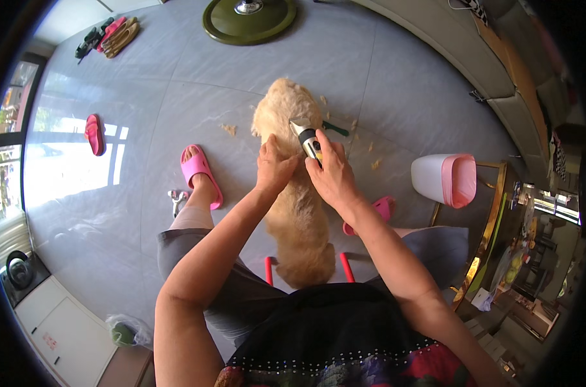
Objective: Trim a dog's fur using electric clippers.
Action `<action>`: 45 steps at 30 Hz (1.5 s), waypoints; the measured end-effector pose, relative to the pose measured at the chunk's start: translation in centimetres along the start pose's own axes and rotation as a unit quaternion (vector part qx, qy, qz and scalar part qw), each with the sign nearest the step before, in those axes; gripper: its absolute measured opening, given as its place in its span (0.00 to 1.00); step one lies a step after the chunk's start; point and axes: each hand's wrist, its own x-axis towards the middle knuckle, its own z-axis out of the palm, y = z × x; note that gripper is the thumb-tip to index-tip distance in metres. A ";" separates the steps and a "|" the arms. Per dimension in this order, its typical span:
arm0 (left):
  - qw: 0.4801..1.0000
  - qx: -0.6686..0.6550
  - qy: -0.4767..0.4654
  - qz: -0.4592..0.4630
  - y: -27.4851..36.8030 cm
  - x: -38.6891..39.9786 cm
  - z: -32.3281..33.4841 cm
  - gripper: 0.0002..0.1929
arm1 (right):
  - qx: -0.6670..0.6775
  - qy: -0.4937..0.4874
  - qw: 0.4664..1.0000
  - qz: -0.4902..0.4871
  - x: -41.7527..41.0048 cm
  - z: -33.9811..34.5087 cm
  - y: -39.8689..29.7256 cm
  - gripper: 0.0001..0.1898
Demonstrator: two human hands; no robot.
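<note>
A light tan, furry dog (300,213) stands lengthwise between my legs, its one end near my lap and the other pointing away. My right hand (331,169) grips an electric hair clipper (308,140), whose metal blade head touches the fur on the dog's back. Just left of the clipper, my left hand (275,167) rests on the dog's back with fingers partly spread. Tufts of cut fur (229,129) lie on the floor on both sides. A dark green tool (335,128), perhaps a comb, lies right of the dog, partly hidden.
A white bin with a pink liner (431,179) lies at the right, beside a gold-framed table (491,217). A pink slipper (94,134) and several shoes (121,38) are on the left floor. A round green base (249,22) stands ahead. Red stool legs (347,267) show near my lap.
</note>
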 end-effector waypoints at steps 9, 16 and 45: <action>1.000 0.019 0.000 -0.009 0.3 -0.1 -0.1 0.48 | -0.053 -0.032 0.998 0.020 2.8 -0.9 -1.1 0.30; 0.999 0.033 0.003 0.000 0.2 -0.3 0.0 0.47 | -0.078 -0.045 0.995 0.046 5.1 -1.1 -1.8 0.29; 0.998 0.041 0.044 0.035 0.6 -0.9 -0.5 0.43 | -0.102 -0.010 0.989 -0.106 6.2 -3.4 -2.0 0.25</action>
